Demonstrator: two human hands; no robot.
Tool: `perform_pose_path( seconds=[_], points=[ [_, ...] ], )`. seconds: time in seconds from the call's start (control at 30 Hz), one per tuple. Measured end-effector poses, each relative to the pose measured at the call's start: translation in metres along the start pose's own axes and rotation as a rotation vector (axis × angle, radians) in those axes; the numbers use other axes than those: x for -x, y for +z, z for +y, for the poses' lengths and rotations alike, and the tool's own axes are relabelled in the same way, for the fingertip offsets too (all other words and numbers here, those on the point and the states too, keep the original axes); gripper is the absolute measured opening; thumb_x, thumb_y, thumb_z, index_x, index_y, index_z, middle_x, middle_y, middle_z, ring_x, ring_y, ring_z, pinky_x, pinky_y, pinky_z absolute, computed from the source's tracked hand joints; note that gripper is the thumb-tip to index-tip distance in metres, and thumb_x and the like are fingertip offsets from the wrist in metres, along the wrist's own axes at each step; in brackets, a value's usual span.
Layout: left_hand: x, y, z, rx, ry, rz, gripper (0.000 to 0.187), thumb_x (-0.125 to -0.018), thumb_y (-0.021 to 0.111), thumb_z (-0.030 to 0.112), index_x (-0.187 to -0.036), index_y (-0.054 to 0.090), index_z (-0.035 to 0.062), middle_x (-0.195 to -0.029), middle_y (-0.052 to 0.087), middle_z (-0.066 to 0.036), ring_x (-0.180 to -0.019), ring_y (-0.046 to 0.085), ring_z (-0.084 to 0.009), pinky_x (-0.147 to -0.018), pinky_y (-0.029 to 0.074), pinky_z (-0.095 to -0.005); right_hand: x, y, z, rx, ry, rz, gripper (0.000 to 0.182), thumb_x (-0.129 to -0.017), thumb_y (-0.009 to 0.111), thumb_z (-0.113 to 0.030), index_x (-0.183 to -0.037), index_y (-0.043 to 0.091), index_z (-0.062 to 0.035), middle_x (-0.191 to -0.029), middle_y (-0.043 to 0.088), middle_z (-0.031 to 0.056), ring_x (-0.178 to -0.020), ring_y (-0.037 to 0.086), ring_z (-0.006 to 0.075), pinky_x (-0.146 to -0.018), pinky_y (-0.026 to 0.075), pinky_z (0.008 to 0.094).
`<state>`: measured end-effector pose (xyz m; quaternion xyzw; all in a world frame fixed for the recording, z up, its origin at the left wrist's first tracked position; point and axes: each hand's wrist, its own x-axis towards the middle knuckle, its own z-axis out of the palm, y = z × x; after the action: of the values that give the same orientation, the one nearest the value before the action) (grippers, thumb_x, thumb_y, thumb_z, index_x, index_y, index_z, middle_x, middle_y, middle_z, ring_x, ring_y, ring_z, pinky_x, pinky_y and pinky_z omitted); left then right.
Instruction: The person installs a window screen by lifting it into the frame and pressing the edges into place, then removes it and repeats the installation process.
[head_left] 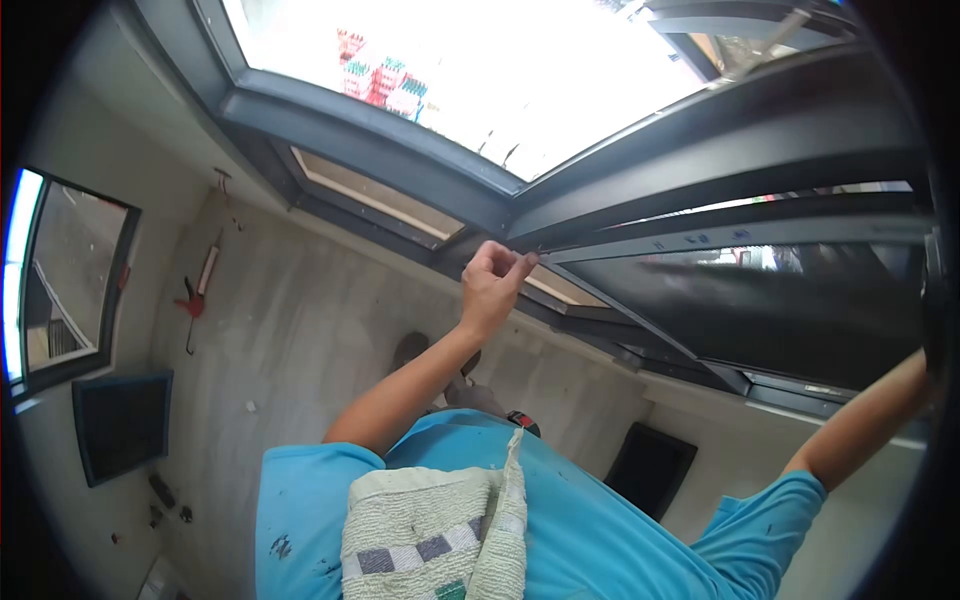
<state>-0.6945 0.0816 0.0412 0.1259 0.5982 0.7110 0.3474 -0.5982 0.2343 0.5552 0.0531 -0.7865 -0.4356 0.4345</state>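
In the head view, the left hand [492, 280] is raised to the corner of a dark window frame [640, 180], its fingers bunched narrow and pinching at the frame's edge where two bars meet. What it pinches is too small to tell. The frame is dark grey metal, smooth and slightly glossy, with a hinged sash [760, 300] tilted open below the main bar; a pale strip with small print runs along the sash's upper edge. Bright daylight fills the glass above. The right arm [860, 420] reaches out to the far right edge of the sash; its hand is hidden at the picture's rim, so its grip cannot be told. A towel [430, 530] hangs over the blue shirt [600, 530]. A caulking gun [200, 290] lies on the floor.
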Motion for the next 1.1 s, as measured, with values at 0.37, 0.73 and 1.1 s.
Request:
perform_pose_path(
  seconds=[0.37, 0.73, 1.1],
  points=[
    [0.036, 0.058, 0.247, -0.438, 1.452, -0.091, 0.05, -0.074, 0.074, 0.024, -0.113, 0.055, -0.0005, -0.109, 0.055, -0.017, -0.101, 0.051, -0.0326, -0.087, 0.041, -0.0415, 0.0, -0.026, -0.029, 0.003, 0.078, 0.024, 0.03, -0.081, 0.066, -0.015, -0.107, 0.059, -0.004, -0.107, 0.058, 0.0131, -0.099, 0.056, 0.0283, -0.085, 0.046, 0.0372],
    [0.025, 0.123, 0.296, -0.865, 1.643, 0.124, 0.082, -0.085, 0.057, 0.047, -0.137, 0.029, -0.0093, -0.139, 0.024, -0.039, -0.133, 0.022, -0.0515, -0.106, 0.014, -0.066, -0.023, -0.027, -0.033, -0.692, 0.333, 0.234, 0.013, -0.081, 0.063, -0.017, -0.082, 0.057, -0.0057, -0.079, 0.053, 0.0071, -0.07, 0.053, 0.0179, -0.062, 0.042, 0.03],
    [0.02, 0.122, 0.293, -0.727, 1.652, 0.017, 0.083, -0.082, 0.065, 0.04, -0.141, 0.026, -0.0045, -0.143, 0.022, -0.034, -0.137, 0.017, -0.0482, -0.107, 0.012, -0.0639, -0.033, -0.004, -0.064, -1.072, 0.331, 0.179, 0.031, -0.079, 0.064, -0.013, -0.054, 0.048, -0.0061, -0.047, 0.041, 0.0013, -0.042, 0.043, 0.0076, -0.04, 0.032, 0.0263]
  ],
)
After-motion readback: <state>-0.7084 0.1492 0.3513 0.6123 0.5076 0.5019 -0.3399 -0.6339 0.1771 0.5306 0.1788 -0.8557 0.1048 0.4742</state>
